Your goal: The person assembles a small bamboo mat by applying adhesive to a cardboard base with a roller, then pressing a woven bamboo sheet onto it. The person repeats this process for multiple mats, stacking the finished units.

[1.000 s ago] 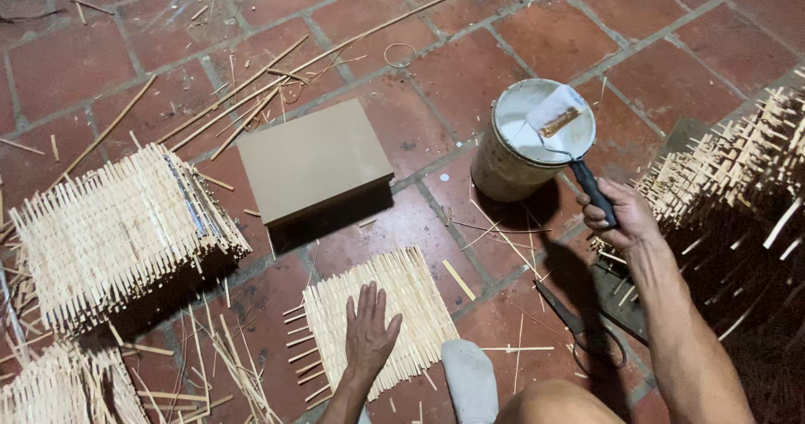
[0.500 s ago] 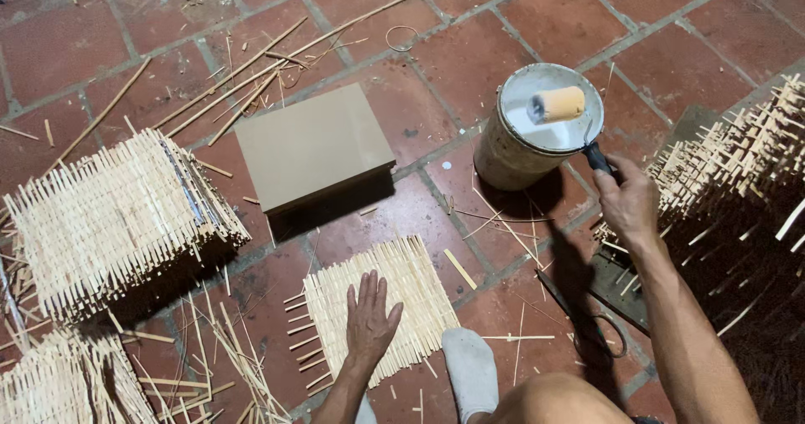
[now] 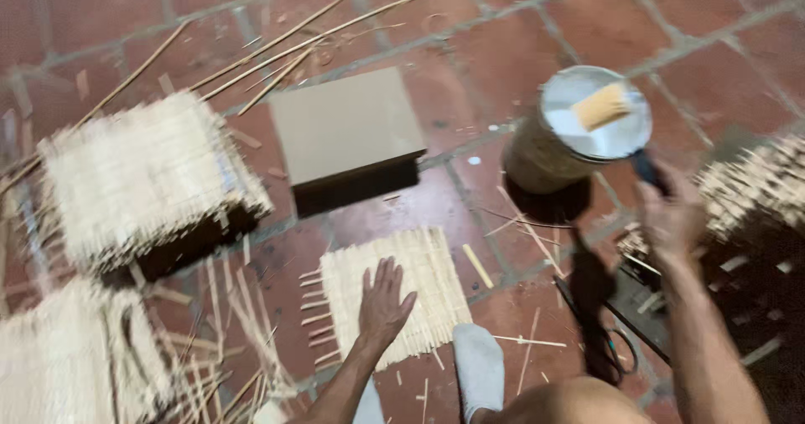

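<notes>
Motion is blurring the whole view. Beside the can (image 3: 579, 135), the right hand (image 3: 671, 218) is hiding the roller's handle (image 3: 647, 169).

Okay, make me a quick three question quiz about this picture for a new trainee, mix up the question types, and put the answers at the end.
1. True or false: the left hand lies flat on the woven mat.
2. What does the right hand hold? A) scissors B) the handle of a small paint roller C) a bamboo stick
3. Fill in: the roller sits over the open top of the round ____.

Key:
1. True. The palm is down with fingers spread on the mat on the tiled floor.
2. B.
3. Can. It holds a pale liquid, and the flat box stands to its left in the picture.
</notes>
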The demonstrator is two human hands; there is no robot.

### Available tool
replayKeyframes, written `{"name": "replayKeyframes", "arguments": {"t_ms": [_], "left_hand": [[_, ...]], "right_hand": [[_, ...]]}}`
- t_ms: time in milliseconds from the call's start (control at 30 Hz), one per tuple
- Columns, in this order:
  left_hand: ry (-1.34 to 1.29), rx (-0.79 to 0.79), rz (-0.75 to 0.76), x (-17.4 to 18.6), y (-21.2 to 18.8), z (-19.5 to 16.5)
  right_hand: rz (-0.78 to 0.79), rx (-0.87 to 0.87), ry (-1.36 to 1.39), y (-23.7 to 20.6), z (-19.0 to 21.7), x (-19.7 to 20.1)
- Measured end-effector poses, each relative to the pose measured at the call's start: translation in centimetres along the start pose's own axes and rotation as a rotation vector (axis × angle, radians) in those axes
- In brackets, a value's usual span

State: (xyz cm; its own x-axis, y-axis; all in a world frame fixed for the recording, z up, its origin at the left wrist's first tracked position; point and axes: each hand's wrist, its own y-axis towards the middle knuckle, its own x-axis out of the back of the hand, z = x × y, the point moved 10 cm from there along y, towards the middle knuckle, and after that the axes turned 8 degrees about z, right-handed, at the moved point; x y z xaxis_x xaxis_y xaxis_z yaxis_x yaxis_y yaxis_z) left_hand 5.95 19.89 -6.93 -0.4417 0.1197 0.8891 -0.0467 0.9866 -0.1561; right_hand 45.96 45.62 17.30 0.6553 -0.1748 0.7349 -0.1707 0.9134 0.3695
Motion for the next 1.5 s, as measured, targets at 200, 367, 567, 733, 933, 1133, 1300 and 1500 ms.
{"name": "replayKeyframes", "arguments": {"t_ms": [200, 367, 567, 733, 933, 1133, 1300, 1500], "left_hand": [[0.021, -0.059, -0.129, 0.6, -0.7, -1.1], [-0.015, -0.054, -0.113, 0.2, -0.8, -1.4], [-0.040, -0.052, -0.097, 0.1, -0.7, -1.9], [-0.036, -0.047, -0.110, 0.2, -1.0, -2.5], [-0.094, -0.058, -0.135, 0.9, -1.5, -2.8], [-0.117, -0.064, -0.140, 1.4, -1.7, -3.1], [-0.132, -0.079, -0.153, 1.7, -1.8, -3.3], [-0.161, -0.060, -0.107, 0.7, -1.7, -3.0]], "right_hand": [[0.052, -0.081, 0.386, 3.4, -1.6, 1.0], [0.260, -0.086, 0.489, 7.5, 1.3, -3.4], [0.581, 0.124, 0.410, 10.3, 11.3, -14.0], [0.820, 0.003, 0.114, 11.5, 17.3, -23.3], [0.973, 0.255, 0.189, 12.3, 27.0, -31.8], [1.028, 0.489, -0.328, 15.3, 29.5, -33.6], [0.971, 0.506, -0.747, 20.7, 20.3, -28.7], [1.008, 0.508, -0.728, 20.9, 22.2, -30.1]]}}
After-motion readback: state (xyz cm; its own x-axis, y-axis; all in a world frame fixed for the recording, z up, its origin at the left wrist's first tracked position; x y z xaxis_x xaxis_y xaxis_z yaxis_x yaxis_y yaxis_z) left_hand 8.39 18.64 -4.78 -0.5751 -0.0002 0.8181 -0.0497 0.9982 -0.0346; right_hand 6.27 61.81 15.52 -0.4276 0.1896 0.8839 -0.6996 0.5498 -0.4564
